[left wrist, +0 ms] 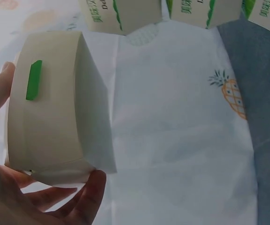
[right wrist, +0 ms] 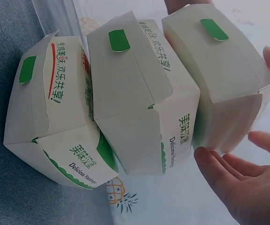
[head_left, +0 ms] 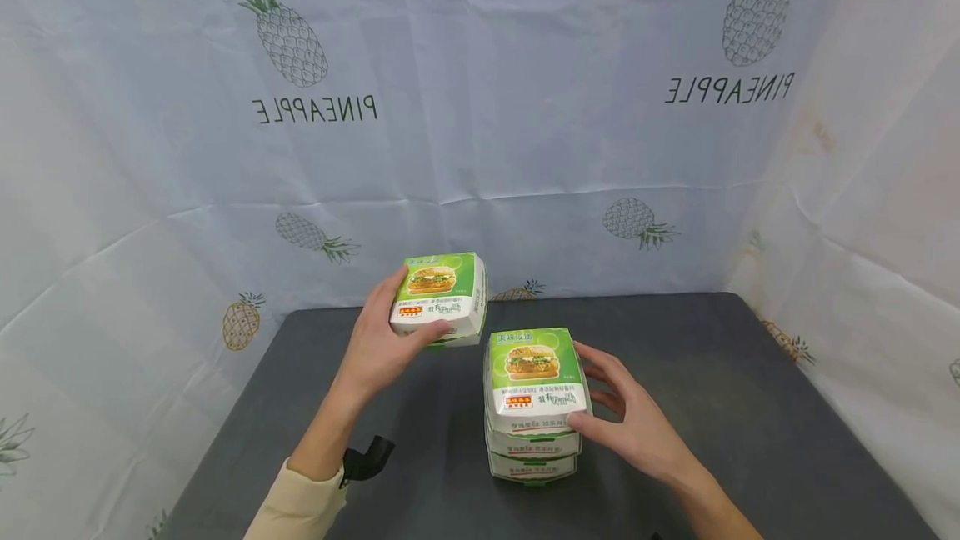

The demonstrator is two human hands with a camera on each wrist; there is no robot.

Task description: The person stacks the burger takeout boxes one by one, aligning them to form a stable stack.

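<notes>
In the head view my left hand (head_left: 381,340) holds a white-and-green burger box (head_left: 438,294) above the table, left of a stack. The thumb lies along its front and the fingers go behind it. The left wrist view shows the same box (left wrist: 50,103) between the left thumb and fingers. Three like boxes form the stack. My right hand (head_left: 630,419) grips the top burger box (head_left: 534,373) by its right side, thumb at the front corner. In the right wrist view the top box (right wrist: 219,61) sits at an angle to the middle box (right wrist: 135,93) and lower box (right wrist: 55,108).
The dark grey tabletop (head_left: 675,357) lies beneath the stack. A pale cloth (head_left: 480,107) with pineapple prints hangs behind the table and along both sides. A black strap (head_left: 367,458) is at my left wrist, by the beige sleeve (head_left: 303,502).
</notes>
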